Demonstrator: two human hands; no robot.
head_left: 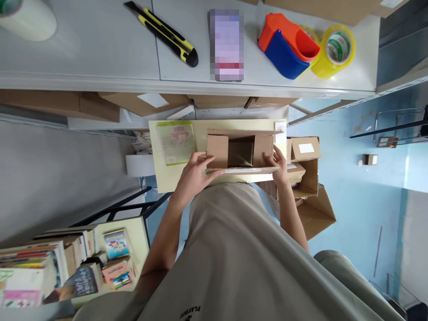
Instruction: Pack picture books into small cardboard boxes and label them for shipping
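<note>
Currently, both hands, left hand [195, 171] and right hand [277, 164], grip the 2 ends of an open cardboard box [240, 151], seemingly light, stiff-walled, best held by its sides.

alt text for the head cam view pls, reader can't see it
Seen from above, a person's left hand and right hand hold the two ends of an open cardboard box on a pale board, beside a wrapped book. On the grey shelf above lie a utility knife and tape dispenser.
</note>
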